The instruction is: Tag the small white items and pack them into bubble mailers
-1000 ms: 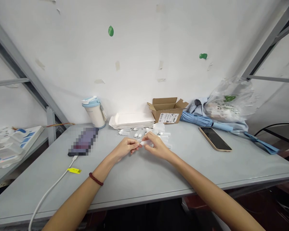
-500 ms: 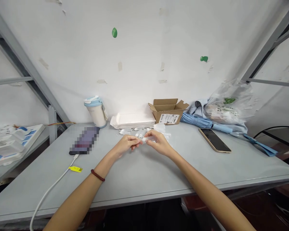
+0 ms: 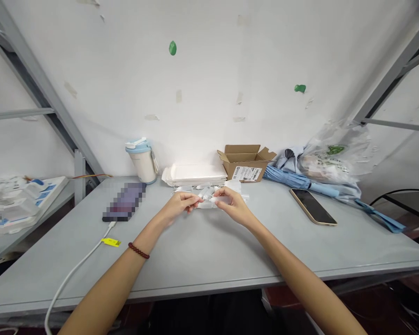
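Observation:
My left hand (image 3: 182, 204) is closed in a pinch, thumb against the fingers, over the middle of the desk. What sits between its fingertips is too small to make out. Facing it, a short gap away, my right hand (image 3: 233, 204) grips a small clear tube with a white end (image 3: 213, 199); the fingers hide part of it. Behind both hands lie several small clear and white plastic pieces (image 3: 205, 192), some with thin white strings. A stack of flat white boxes (image 3: 195, 173) stands just beyond these pieces.
An open cardboard box (image 3: 246, 170) is against the wall. A cup with a blue lid (image 3: 142, 163) and a phone on a white cable (image 3: 124, 202) are left. On the right are another phone (image 3: 313, 207), a folded blue umbrella (image 3: 289, 179) and a plastic bag (image 3: 335, 158).
My hands have moved slightly apart, opening a gap between the left fingertips and the white end of the tube. The view has shifted a little.

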### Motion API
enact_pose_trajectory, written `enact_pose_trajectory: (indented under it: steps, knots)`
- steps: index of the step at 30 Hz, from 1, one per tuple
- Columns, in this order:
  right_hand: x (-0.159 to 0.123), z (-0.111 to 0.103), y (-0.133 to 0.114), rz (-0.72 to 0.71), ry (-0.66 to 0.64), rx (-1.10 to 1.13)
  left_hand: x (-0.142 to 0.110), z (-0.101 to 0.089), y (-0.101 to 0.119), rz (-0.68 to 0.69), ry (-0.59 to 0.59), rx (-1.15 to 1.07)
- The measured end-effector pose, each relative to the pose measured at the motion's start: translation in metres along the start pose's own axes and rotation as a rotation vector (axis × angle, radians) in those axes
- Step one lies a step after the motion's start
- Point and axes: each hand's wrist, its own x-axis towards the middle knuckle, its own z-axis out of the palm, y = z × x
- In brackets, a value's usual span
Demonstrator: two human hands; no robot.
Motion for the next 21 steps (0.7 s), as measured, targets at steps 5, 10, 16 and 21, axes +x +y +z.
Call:
enact_pose_trajectory:
  steps: [5,10,16,21]
  knots:
    - [-0.002,0.002,-0.002,-0.020,0.000,0.003,-0.003,0.003,0.004,0.004,0.000,0.009]
    - [-0.004,0.007,-0.004,-0.034,-0.032,-0.027,-0.005,0.013,0.004,0.031,-0.049,0.092]
    - [0.000,0.007,-0.004,-0.034,-0.037,0.001,0.001,0.008,0.001,0.038,-0.019,0.076]
    - [0.001,0.007,-0.001,-0.029,-0.034,0.014,0.003,0.007,-0.001,0.041,-0.019,0.059]
